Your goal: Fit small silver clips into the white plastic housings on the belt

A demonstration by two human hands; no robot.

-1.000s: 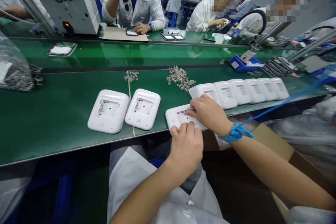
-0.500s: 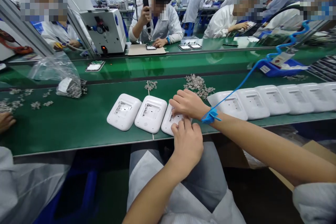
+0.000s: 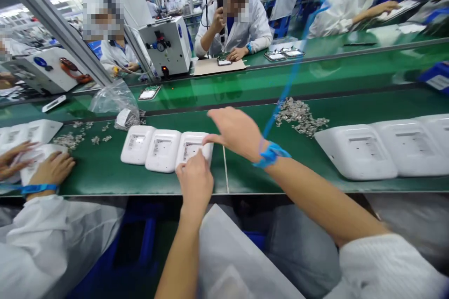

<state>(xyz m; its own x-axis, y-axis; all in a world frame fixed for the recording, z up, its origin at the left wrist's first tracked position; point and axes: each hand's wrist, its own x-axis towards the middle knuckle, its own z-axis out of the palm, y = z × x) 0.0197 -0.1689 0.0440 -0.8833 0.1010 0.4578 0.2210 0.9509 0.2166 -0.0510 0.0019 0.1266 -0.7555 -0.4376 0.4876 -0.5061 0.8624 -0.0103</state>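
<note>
Three white plastic housings lie side by side on the green work surface: the left one (image 3: 138, 145), the middle one (image 3: 163, 151) and the right one (image 3: 187, 144). My left hand (image 3: 196, 175) is at the front of the right housing, fingers curled together at its recess; whatever they may hold is hidden. My right hand (image 3: 238, 131), with a blue strap at the wrist, is spread open above that housing's right side, thumb near its edge and nothing held. A pile of small metal parts (image 3: 300, 116) lies to the right, beyond my right hand.
More white housings (image 3: 366, 152) stand in a row at right. A blue cord rises from my right wrist. At left, a co-worker's hands (image 3: 52, 168) are on a housing, near small metal parts (image 3: 70, 140) and a plastic bag (image 3: 117, 100). Another person works across the bench.
The view has turned. The three housings have shifted left along the surface, past the pale seam. My right hand has lifted and spread its fingers; my left hand stays by the right housing.
</note>
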